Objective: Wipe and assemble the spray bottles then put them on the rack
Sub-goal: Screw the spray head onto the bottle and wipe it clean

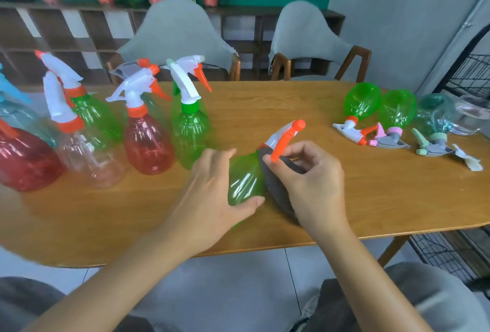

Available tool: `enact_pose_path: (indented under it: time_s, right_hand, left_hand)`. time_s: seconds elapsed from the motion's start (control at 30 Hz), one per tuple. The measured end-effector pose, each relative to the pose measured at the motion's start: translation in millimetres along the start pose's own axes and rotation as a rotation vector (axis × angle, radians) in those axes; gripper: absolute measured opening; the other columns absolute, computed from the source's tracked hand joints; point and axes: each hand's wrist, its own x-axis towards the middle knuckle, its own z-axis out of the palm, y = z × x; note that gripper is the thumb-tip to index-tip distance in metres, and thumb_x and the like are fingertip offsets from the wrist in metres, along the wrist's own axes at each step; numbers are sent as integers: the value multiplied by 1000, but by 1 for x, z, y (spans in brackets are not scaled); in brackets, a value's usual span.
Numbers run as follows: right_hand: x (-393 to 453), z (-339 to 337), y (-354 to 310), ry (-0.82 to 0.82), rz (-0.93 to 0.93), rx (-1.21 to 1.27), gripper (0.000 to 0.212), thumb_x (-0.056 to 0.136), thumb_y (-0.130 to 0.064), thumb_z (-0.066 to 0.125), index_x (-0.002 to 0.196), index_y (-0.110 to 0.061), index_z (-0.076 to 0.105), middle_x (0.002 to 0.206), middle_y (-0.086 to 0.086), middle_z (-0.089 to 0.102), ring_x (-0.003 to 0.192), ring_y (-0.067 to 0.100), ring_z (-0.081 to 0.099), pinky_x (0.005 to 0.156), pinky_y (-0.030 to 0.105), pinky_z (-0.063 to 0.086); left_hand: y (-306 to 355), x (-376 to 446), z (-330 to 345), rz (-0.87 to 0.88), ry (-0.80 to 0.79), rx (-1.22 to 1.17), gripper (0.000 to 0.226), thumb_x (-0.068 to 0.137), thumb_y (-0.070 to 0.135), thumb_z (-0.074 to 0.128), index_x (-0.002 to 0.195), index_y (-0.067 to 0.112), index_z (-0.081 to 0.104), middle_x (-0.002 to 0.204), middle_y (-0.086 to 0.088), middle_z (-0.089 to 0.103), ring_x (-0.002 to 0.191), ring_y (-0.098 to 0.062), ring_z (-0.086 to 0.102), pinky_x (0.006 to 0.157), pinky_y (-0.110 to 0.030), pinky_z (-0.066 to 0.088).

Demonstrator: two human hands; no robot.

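The left hand (212, 186) grips a translucent green plastic spray bottle (245, 180); the right hand (305, 172) apparently pinches a dark grey cloth (275, 188) against its orange trigger (285, 143).

Wooden counter (344, 199): upright spray bottles (148, 143) at 9 to 10 o'clock, lying bottles (363, 103) at 2 o'clock, clear bowl (472, 117) beside them.
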Motion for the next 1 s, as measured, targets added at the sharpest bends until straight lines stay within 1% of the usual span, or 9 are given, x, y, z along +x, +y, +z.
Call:
enact_pose_path:
  time_s: [0.1, 0.23, 0.37, 0.43, 0.5, 0.6, 0.73, 0.87, 1.0]
  right_hand:
    - [-5, 5, -2, -41, -4, -27, 20, 80, -27, 87, 74, -26, 68, 73, -5, 73, 73, 24, 67, 71, 42, 54]
    - [-7, 14, -6, 54, 21, 106, 18, 81, -22, 86, 80, -28, 69, 76, -1, 73, 77, 34, 67, 72, 45, 54]
    - [-8, 34, -6, 77, 18, 140, 18, 82, -24, 84, 79, -31, 68, 76, 2, 72, 77, 37, 67, 73, 49, 53]
    - [-9, 43, -5, 32, 35, 138, 16, 82, -28, 83, 81, -30, 67, 78, 6, 72, 77, 41, 67, 72, 51, 53]
    - [-11, 49, -4, -31, 43, 107, 17, 83, -27, 83, 83, -29, 67, 80, 4, 73, 76, 37, 69, 70, 47, 53]
    - [-13, 53, -8, -59, 41, 64, 22, 86, -17, 82, 80, -32, 67, 81, -7, 73, 70, 15, 68, 65, 30, 45]
    - [-17, 46, -15, -19, 53, 62, 17, 88, -11, 80, 83, -24, 69, 81, -9, 74, 75, 10, 70, 69, 18, 49]
    - [-27, 44, -23, -25, 96, 19, 10, 88, -13, 79, 86, -17, 71, 76, -6, 72, 68, 8, 66, 62, 16, 47]
    - [-40, 40, -34, -77, 108, -85, 10, 88, -13, 79, 84, -18, 72, 79, -6, 73, 74, 8, 69, 67, 14, 47]
  left_hand:
    - [-6, -7, -5, -26, 23, -17, 92, 75, 68, 73, 149, 27, 38, 127, 14, 32, 130, -4, 37, 98, -14, 24]
    - [-12, -15, -13, -54, 22, -82, 91, 68, 71, 76, 142, 36, 35, 130, 21, 32, 123, 0, 41, 94, -21, 31]
    - [-18, -17, -22, -66, -23, 18, 86, 80, 77, 52, 148, 34, 23, 152, 16, 31, 134, -10, 42, 89, -25, 30]
    - [-24, -18, -26, -60, -1, -14, 74, 89, 71, 43, 148, 31, 24, 153, 13, 33, 129, -12, 46, 87, -24, 28]
    - [-29, -18, -31, -51, 10, -75, 61, 98, 57, 42, 148, 27, 27, 150, 11, 36, 120, -10, 48, 86, -18, 24]
    - [-37, -15, -38, -35, -19, -111, 59, 94, 43, 47, 147, 21, 30, 135, 10, 37, 101, -4, 37, 86, -12, 21]
    - [-56, -10, -46, -31, -21, -96, 73, 87, 52, 52, 150, 21, 30, 141, 11, 35, 134, -6, 34, 98, -12, 19]
    - [-70, -13, -44, -51, 21, -123, 82, 83, 68, 54, 151, 27, 36, 132, 13, 36, 132, -8, 38, 100, -21, 26]
    - [-76, -21, -39, -45, 97, -229, 82, 73, 75, 58, 142, 35, 40, 128, 18, 38, 121, 0, 42, 91, -17, 28]
